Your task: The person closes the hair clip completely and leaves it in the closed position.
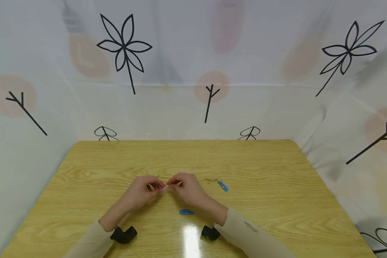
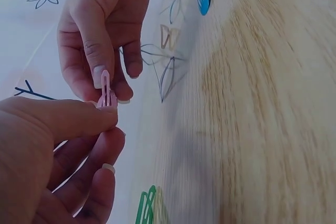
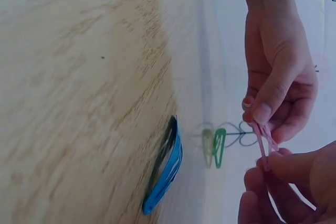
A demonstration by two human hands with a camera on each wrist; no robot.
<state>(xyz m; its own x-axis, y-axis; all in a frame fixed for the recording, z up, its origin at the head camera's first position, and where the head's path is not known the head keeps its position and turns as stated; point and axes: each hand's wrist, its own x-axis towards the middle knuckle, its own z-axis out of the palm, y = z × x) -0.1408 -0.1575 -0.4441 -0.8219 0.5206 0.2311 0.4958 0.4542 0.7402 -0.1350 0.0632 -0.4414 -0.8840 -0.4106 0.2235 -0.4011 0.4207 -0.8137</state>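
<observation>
Both hands meet over the table around a small pink snap hair clip. My left hand pinches one end between thumb and forefinger. At the clip's other end, my right hand pinches with its thumb and fingers. In the right wrist view the pink clip shows its thin strips spread apart between the two sets of fingertips. Close below the right hand lies a blue snap hair clip. A green hair clip lies beyond the hands, mostly hidden behind the left hand in the head view.
A second blue hair clip lies on the wooden table right of my right hand, beside thin brownish clips. Black wrist bands sit at both sleeves. A patterned white cloth hangs behind the table and along its sides.
</observation>
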